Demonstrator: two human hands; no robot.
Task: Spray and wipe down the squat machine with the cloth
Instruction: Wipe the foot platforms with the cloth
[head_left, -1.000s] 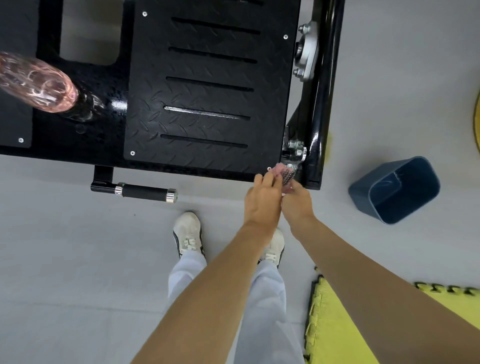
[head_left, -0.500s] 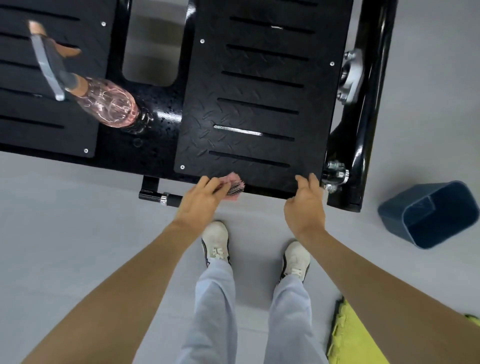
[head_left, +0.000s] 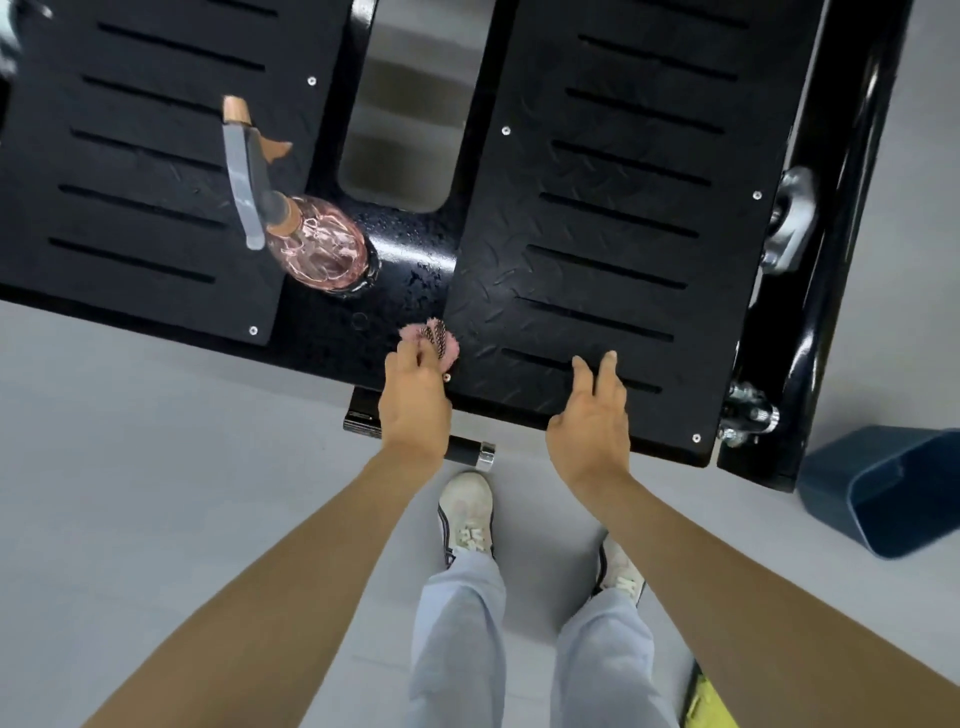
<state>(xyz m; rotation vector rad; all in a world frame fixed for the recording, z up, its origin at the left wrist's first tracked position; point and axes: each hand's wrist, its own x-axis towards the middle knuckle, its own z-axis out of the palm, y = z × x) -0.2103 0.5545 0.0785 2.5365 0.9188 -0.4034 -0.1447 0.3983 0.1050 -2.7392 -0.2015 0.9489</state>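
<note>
The squat machine's black foot platform (head_left: 597, 218) fills the upper part of the view, with two slotted tread plates and a glossy wet strip between them. My left hand (head_left: 415, 400) grips a small pink cloth (head_left: 434, 340) against the near edge of that strip. My right hand (head_left: 592, 421) rests with straight fingers on the near edge of the right tread plate. A pink spray bottle (head_left: 317, 249) with a grey trigger head stands on the strip, just beyond and to the left of the cloth.
A short black handle with a chrome end (head_left: 470, 449) sticks out below the platform near my left wrist. A dark blue bin (head_left: 883, 488) stands on the grey floor at right. A yellow mat corner (head_left: 709, 701) lies at bottom right. My feet stand close to the platform.
My left hand has carried the cloth leftward from the platform's right corner to the middle strip. My right hand let go of the cloth and now rests on the right plate's edge.
</note>
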